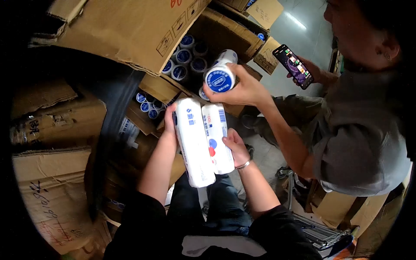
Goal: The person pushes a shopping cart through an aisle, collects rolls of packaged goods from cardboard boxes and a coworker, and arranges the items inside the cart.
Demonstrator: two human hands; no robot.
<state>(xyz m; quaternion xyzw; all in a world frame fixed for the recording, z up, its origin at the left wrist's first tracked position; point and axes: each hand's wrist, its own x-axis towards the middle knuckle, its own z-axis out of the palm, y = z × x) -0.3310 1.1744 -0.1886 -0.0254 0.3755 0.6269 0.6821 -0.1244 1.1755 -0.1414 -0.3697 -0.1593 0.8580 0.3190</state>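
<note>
Two long white wrapped packs lie side by side between my hands. My left hand is closed round the upper left side of the larger white pack. On the right, my right hand grips the smaller white pack, which has red and blue dots; its thumb rests on the face. Just above, a co-worker's hand holds another white pack with a blue round end. Behind it an open carton contains several blue-ended packs.
A large cardboard box fills the upper left. Below it, another carton holds several blue-ended rolls. More boxes stand at the left. The co-worker at the right holds a phone. A metal cart stands at lower right.
</note>
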